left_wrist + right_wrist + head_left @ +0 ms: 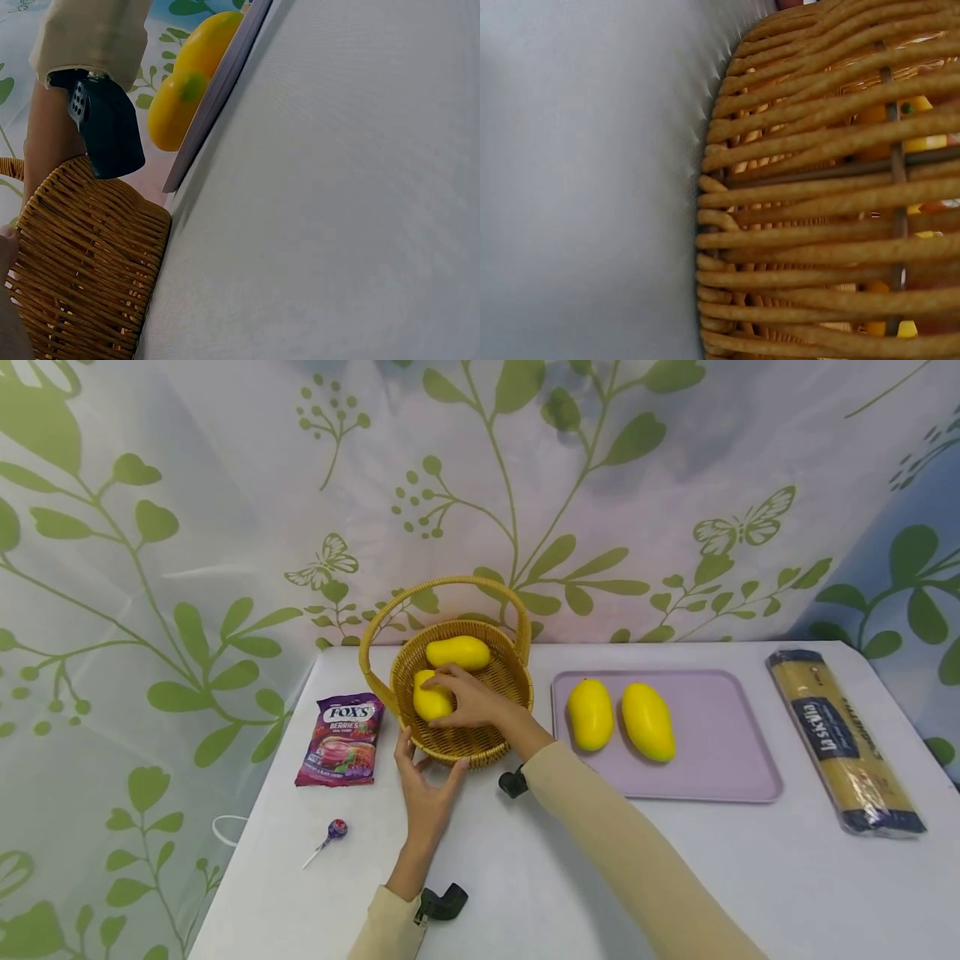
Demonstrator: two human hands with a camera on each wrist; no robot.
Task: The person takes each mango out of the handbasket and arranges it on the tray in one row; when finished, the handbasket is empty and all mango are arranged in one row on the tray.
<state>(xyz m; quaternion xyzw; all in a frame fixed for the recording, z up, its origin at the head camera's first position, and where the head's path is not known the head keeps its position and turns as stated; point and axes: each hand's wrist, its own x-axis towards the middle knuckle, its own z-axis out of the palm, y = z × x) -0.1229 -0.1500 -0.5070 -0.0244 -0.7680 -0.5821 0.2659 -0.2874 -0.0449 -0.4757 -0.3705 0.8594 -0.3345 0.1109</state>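
Observation:
My right hand (472,700) reaches into a round wicker basket (491,672) with a tall hoop handle. Its fingers and thumb grip a yellow mango (429,700) at the basket's left side. Behind it a second mango (459,652) lies against the back wall. My left hand (427,789) rests spread against the basket's front left, its fingertips at the rim and side. In the left wrist view only part of that hand shows beside the woven wall (90,255). Basket weave (825,187) fills much of the right wrist view, hiding the right hand.
Right of the basket, a lilac tray (712,735) bears two mangoes (591,714). A spaghetti pack (843,739) lies at the far right. Left of the basket are a purple candy bag (341,741) and a lollipop (336,830). A leaf-patterned curtain (480,485) hangs behind the white table (525,868).

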